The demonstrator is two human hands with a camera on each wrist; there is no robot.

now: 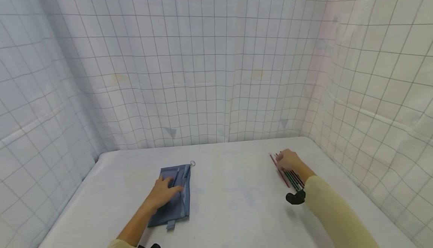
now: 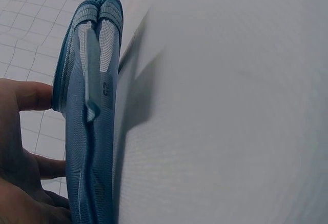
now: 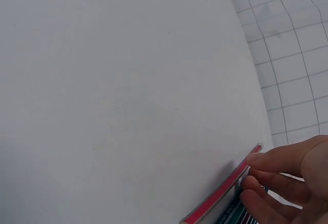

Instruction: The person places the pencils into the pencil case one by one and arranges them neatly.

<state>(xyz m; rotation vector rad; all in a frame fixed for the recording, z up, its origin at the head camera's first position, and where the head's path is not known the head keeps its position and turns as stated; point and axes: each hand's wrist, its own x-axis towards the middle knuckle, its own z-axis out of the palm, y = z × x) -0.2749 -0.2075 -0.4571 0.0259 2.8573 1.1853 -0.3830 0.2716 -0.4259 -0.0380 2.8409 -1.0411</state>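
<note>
A flat blue zippered mesh pouch [image 1: 172, 206] lies on the left part of the table, with a small ring [image 1: 193, 163] at its far corner. Across its top rests my left hand [image 1: 161, 193], fingers spread. In the left wrist view, fingertips touch the face of the pouch [image 2: 89, 147]. Over on the right, my right hand [image 1: 287, 160] is at a bunch of pencils [image 1: 295, 180]. Its thumb and curled fingers pinch a red pencil [image 3: 218, 196] near one end. Dark green and blue pencils [image 3: 238, 212] lie beside that one, partly hidden by the fingers.
The white table [image 1: 230, 191] stretches between the pouch and the pencils. White grid-patterned curtains [image 1: 203, 71] hang behind it and along both sides. A fabric tab [image 1: 170, 225] sticks out from the pouch's near edge.
</note>
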